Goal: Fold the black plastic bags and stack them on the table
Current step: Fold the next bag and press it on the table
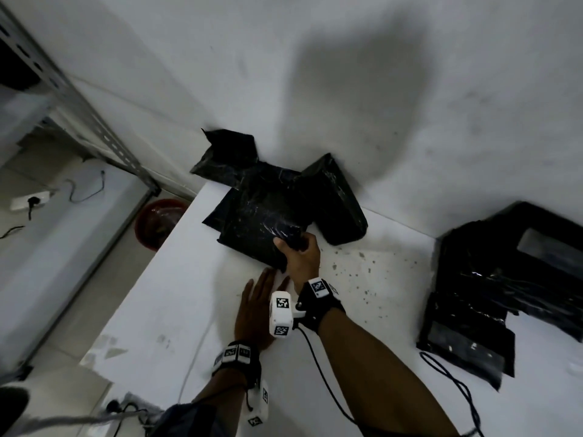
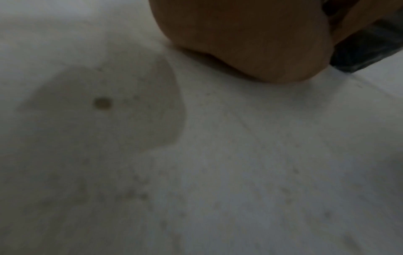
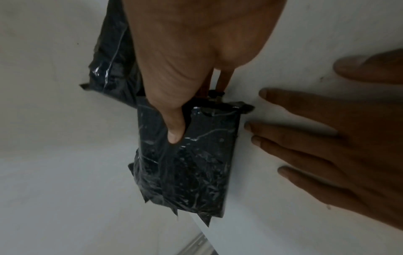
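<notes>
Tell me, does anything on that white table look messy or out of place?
Yes. The folded bags by the wall are no neat stack: they fan out at different angles, and one leans up against the wall. The right hand grips the top bag's corner. Dark specks also dot the table.

1. My forearms are bare.
2. My right wrist carries a black strap (image 1: 318, 305) topped with a white block bearing a black-and-white square code marker.
3. A white camera housing (image 1: 281, 313) juts from that strap, with two more code markers on its faces.
4. A thin black cable (image 1: 328, 386) trails from it along my forearm.
5. My left wrist wears a black band (image 1: 238, 361) ringed with small white marker tiles.
6. Its white housing (image 1: 260, 405) hangs below, also marked.
</notes>
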